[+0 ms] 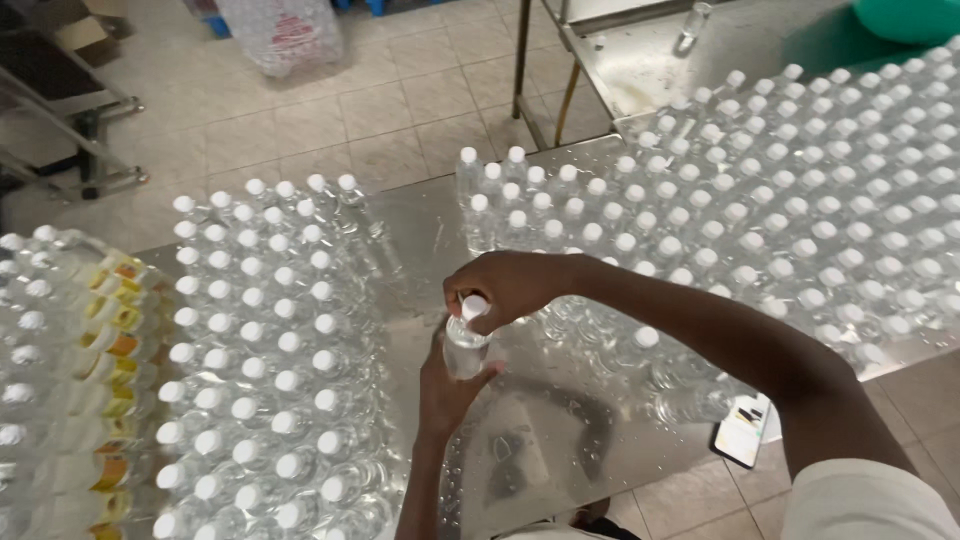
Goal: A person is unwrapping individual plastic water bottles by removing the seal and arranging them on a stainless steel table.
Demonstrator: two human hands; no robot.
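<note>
Table: we work over a steel table point(560, 440), its wet top bare only in a strip in front of us.
Right field: uncapped-looking rows aside, we see a wide block of capped clear bottles point(800, 220) packed cap to cap, so they prop one another upright.
Left block: a second batch of bottles point(270, 370) stands apart, with labelled ones point(110, 400) beyond it.
Phone: a phone point(742, 432) lies at the table edge, clear of the wet.
Bottle: our small bottle point(466, 348) is held upright above the bare strip.
Left hand: our left hand point(445, 395) wraps its body to steady it.
Right hand: our right hand point(510, 285) pinches fingers around the white cap point(474, 305).
</note>
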